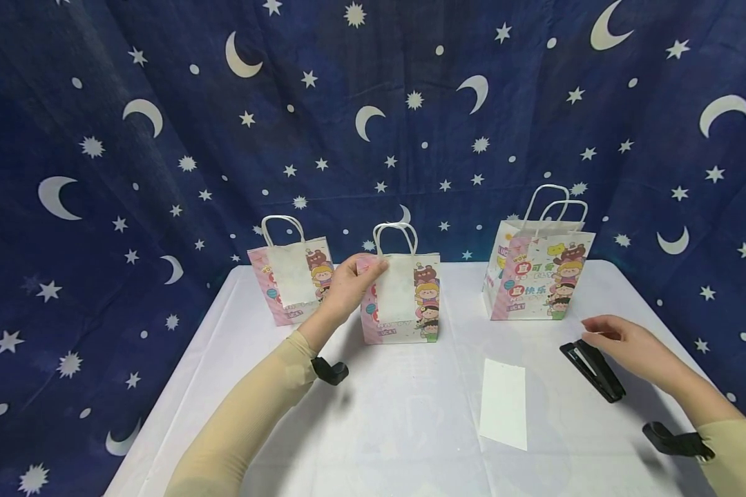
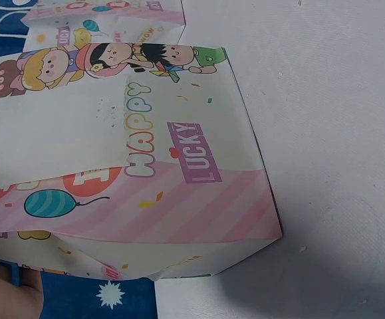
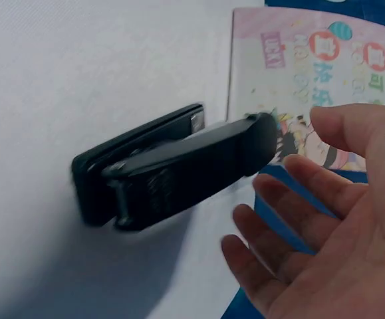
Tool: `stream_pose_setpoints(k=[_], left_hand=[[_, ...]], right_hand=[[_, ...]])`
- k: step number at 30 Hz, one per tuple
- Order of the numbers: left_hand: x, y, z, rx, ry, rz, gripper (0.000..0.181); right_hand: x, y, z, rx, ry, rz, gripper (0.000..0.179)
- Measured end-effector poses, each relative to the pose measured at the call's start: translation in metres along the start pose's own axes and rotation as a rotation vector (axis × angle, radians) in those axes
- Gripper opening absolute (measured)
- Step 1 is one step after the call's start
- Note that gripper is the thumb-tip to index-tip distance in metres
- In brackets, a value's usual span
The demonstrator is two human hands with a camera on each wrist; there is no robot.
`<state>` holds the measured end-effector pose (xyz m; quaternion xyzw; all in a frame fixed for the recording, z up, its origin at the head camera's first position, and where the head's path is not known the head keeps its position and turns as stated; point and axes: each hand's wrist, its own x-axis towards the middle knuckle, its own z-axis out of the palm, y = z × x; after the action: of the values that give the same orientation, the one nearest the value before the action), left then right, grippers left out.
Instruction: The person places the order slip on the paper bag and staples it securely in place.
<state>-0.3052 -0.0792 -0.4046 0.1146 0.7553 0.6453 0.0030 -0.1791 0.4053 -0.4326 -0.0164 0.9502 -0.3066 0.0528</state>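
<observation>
My left hand (image 1: 351, 286) is pinching a white paper slip (image 1: 396, 293) against the middle gift bag (image 1: 427, 297), probably keeping it still. My right hand (image 1: 633, 346) is hanging loose and empty beside the black stapler (image 1: 600, 373), nearer on the right; next I'm probably needing to grip it.

An indoor, screened-off tabletop set is shown; whether it is housed in a home, an office or a studio cannot be told. The far, left and right sides are closed in by a dark blue cloth (image 1: 323, 186), printed with pale moons and stars and hung in slight folds. The table (image 1: 410, 421) is covered in plain white. The look of a stationery desk is given by printed paper bags (image 1: 534, 283) stood along the far side, a black stapler (image 1: 593, 371) at right and a white card (image 1: 503, 405) to its left.
</observation>
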Motion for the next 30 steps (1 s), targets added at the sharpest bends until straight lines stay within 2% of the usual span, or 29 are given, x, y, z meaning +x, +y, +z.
stream_pose_setpoints(k=[11,17,25,30], left_hand=[[0.001,0.001,0.001,-0.015,0.000,0.018,0.039],[0.002,0.001,0.000,-0.017,-0.005,0.010,0.040],[0.001,0.001,0.000,-0.011,-0.001,0.001,0.040],[0.001,0.000,0.000,-0.020,-0.001,0.000,0.038]], right_hand=[[-0.008,0.023,-0.002,-0.008,-0.103,0.134,0.071],[-0.010,0.029,0.000,0.064,-0.095,0.169,0.067],[-0.010,0.031,0.001,0.200,-0.143,0.249,0.077],[-0.009,0.030,0.002,0.200,-0.173,0.261,0.081]])
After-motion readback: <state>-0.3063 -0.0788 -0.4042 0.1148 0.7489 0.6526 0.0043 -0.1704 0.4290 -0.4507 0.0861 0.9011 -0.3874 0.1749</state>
